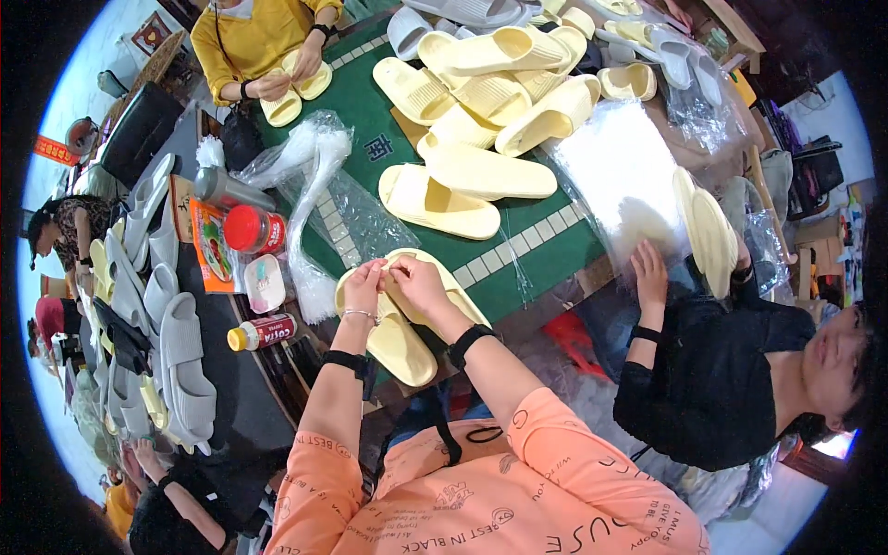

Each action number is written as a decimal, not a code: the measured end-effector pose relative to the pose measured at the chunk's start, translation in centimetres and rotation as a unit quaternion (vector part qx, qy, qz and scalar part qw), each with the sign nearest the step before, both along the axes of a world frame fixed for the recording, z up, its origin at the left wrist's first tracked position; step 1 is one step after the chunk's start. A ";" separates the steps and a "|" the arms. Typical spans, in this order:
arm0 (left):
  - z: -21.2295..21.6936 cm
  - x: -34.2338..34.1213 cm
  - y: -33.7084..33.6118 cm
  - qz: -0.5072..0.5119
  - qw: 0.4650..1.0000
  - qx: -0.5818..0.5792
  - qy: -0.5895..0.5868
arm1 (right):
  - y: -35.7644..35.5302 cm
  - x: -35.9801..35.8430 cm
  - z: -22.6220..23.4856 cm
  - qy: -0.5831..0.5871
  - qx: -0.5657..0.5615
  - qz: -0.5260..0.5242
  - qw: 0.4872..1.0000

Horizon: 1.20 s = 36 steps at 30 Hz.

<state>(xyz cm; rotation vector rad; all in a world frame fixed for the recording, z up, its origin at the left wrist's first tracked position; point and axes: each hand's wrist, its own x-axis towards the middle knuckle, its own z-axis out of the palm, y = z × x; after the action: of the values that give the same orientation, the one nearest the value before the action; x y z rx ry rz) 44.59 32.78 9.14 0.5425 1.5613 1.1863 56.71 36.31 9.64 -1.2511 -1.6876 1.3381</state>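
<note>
A pair of pale yellow slide slippers (404, 349) lies side by side at the table's near edge, under my hands. My left hand (363, 289) is closed in a pinch over the left slipper's strap. Right beside it, my right hand (418, 285) pinches too, above the inner side of the other slipper (462, 301). The fingertips of both hands meet between the two straps. Whatever they hold there is too small to make out. Just left of my hands lies a bundle of clear plastic bags and thin strands (319, 176).
More yellow slippers (490, 171) pile up ahead on the green table (361, 129). To the left stand a red-lidded jar (254, 229), a bottle (262, 332) and grey slippers (185, 361). Right, a co-worker's hand (650, 273) touches a stack of clear bags (620, 166); another co-worker handles slippers (281, 106) opposite.
</note>
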 end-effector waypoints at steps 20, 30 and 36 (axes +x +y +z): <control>0.3 -0.2 -0.2 -0.010 1.000 -0.010 0.007 | -0.1 -0.2 0.0 -0.015 0.000 0.005 1.000; 0.5 -0.2 -0.2 -0.046 0.997 -0.027 0.054 | -0.2 -0.2 -0.2 0.004 0.019 0.003 1.000; -0.1 0.3 0.0 -0.032 0.998 0.019 0.047 | 0.0 0.1 0.0 -0.007 -0.012 -0.007 1.000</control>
<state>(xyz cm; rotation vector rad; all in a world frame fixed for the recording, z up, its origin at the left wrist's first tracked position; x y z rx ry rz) 44.92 32.75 9.03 0.6770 1.5926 1.1586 56.86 36.35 9.68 -1.2856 -1.6734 1.3474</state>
